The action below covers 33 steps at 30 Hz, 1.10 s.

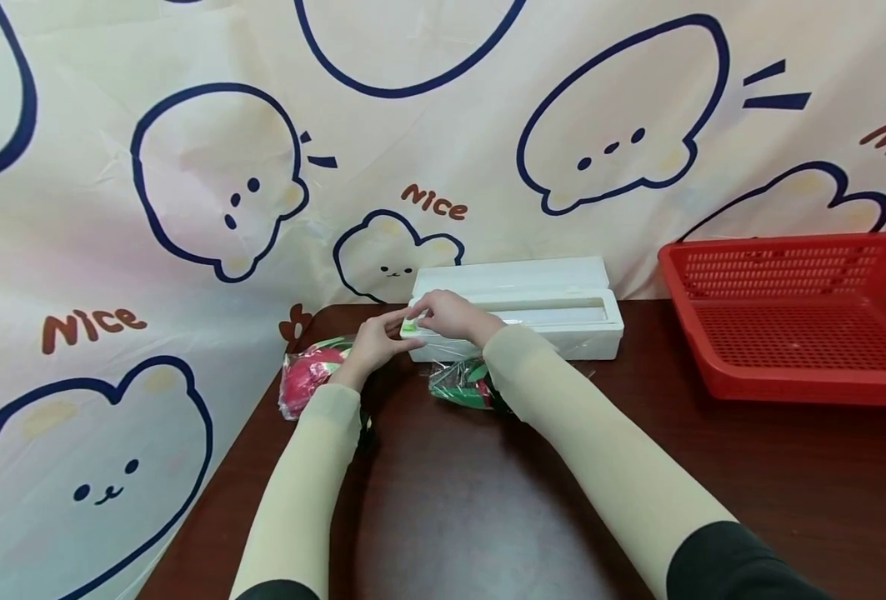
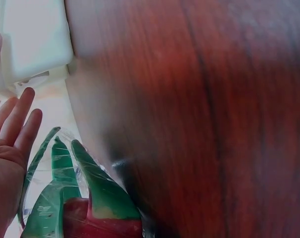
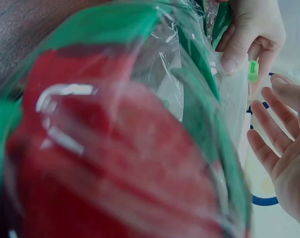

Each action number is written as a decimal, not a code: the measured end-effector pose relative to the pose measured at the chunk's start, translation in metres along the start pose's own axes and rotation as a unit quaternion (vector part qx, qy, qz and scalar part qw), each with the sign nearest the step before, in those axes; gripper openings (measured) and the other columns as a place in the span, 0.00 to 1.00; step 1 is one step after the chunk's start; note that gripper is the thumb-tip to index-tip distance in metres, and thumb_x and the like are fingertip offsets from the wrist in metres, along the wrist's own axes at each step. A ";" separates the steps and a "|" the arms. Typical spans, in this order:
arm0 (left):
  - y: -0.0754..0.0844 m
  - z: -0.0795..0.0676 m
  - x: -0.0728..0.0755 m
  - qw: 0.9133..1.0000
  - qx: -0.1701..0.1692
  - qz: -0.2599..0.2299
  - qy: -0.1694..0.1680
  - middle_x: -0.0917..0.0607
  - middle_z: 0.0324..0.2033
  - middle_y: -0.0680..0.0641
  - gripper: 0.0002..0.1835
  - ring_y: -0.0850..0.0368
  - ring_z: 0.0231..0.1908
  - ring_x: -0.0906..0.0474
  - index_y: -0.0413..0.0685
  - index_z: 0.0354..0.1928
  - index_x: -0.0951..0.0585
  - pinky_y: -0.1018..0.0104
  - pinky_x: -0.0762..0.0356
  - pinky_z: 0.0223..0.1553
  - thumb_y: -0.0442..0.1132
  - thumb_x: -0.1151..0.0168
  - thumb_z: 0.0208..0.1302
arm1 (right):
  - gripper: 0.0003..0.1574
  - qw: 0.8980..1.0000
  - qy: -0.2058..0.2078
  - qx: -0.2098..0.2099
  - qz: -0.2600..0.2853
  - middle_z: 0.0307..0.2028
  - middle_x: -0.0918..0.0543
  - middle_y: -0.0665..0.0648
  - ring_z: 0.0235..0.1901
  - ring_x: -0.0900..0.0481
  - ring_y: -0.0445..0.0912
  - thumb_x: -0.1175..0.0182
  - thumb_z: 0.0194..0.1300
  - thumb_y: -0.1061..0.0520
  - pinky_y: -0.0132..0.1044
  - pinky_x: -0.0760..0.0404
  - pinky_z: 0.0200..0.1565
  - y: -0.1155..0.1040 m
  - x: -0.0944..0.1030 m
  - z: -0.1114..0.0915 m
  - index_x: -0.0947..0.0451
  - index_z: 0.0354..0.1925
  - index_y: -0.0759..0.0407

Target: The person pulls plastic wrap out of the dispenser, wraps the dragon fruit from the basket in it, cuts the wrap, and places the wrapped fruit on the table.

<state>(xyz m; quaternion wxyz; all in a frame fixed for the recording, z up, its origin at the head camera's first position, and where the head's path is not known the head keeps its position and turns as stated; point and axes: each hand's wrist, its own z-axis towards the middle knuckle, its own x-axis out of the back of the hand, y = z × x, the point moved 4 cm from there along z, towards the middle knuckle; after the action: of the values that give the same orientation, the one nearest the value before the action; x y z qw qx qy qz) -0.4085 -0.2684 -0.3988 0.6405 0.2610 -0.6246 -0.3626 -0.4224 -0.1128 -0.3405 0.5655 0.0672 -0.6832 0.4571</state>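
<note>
The white cling film dispenser box (image 1: 578, 340) stands against the back wall, lid raised, with clear film hanging over its front. A green slide cutter (image 1: 408, 326) sits at its left end. My left hand (image 1: 371, 346) grips that end, thumb against the front and fingers round the side. My right hand (image 1: 452, 317) hovers over the same corner, its index finger and thumb close to the cutter and the other fingers loosely extended. Below my right wrist lies a green and red film-wrapped item (image 3: 115, 144). A pink and green wrapped item (image 1: 309, 375) lies beside my left hand.
A red plastic basket (image 1: 810, 387) stands on the right of the dark wooden table (image 1: 443, 500). Behind the table hangs a pale cloth (image 1: 427, 142) printed with blue cartoon bears.
</note>
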 end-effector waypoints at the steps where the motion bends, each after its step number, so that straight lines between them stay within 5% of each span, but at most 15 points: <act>1: 0.000 0.000 0.000 1.000 0.002 0.002 0.000 0.23 0.61 0.44 0.34 0.51 0.57 0.24 0.51 0.66 0.27 0.60 0.25 0.53 0.44 0.28 0.57 | 0.17 1.000 -0.001 -0.001 -0.001 0.54 0.20 0.57 0.54 0.26 0.48 0.45 0.71 0.61 0.39 0.30 0.57 0.000 0.000 0.000 0.20 0.56 0.60; 8: 0.001 0.001 -0.001 1.000 -0.007 -0.002 0.003 0.22 0.60 0.45 0.33 0.52 0.56 0.23 0.50 0.65 0.25 0.60 0.25 0.53 0.42 0.27 0.56 | 0.16 1.000 0.006 -0.001 -0.013 0.49 0.19 0.57 0.47 0.24 0.47 0.43 0.70 0.62 0.38 0.27 0.51 -0.003 -0.005 0.006 0.19 0.55 0.60; 20: 0.000 0.002 -0.002 1.000 -0.006 -0.015 0.008 0.20 0.57 0.44 0.33 0.53 0.54 0.21 0.47 0.64 0.25 0.62 0.24 0.52 0.39 0.27 0.55 | 0.15 1.000 0.005 -0.002 -0.005 0.49 0.20 0.57 0.52 0.25 0.48 0.43 0.70 0.63 0.39 0.31 0.58 0.004 -0.017 0.012 0.17 0.52 0.60; 33: -0.001 0.002 -0.001 1.000 0.027 -0.010 0.009 0.22 0.59 0.43 0.38 0.52 0.55 0.22 0.49 0.68 0.29 0.62 0.24 0.51 0.43 0.26 0.54 | 0.16 0.994 -0.034 0.020 -0.103 0.50 0.17 0.54 0.48 0.22 0.47 0.42 0.70 0.60 0.39 0.28 0.54 0.006 -0.002 0.007 0.17 0.53 0.54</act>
<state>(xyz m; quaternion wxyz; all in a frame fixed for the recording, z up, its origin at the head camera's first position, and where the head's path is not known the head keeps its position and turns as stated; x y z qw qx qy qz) -0.4107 -0.2681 -0.4005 0.6352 0.2879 -0.6254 -0.3499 -0.4304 -0.1150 -0.3448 0.5846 0.1642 -0.6821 0.4075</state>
